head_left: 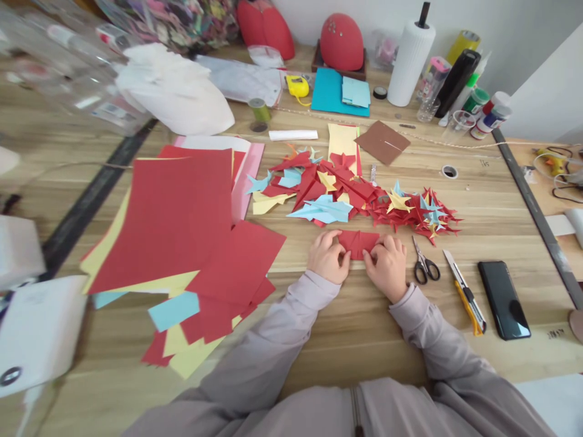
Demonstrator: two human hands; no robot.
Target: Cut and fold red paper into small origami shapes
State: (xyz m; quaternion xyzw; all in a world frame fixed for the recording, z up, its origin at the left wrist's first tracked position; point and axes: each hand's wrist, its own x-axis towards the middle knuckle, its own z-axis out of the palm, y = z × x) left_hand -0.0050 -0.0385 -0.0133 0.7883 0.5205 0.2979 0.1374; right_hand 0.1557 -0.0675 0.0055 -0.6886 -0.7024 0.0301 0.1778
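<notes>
A folded piece of red paper [358, 244] lies flat on the wooden table, with creases showing across its middle. My left hand [328, 255] grips its left end, thumb and fingers closed on the edge. At the opposite end, my right hand [387, 264] pinches the paper between thumb and fingers. Just beyond both hands is a heap of folded paper pieces [359, 191], mostly red with some blue and yellow; a light blue paper plane [322, 209] is at its near side. Black-handled scissors [426, 268] rest right of my right hand.
Stacked red paper sheets [177, 218] spread over the left side, with smaller sheets in front. To the right lie a yellow utility knife [467, 297] and a black phone [504, 300]. Along the back stand a tape measure [297, 87], a white paper roll [411, 64] and bottles.
</notes>
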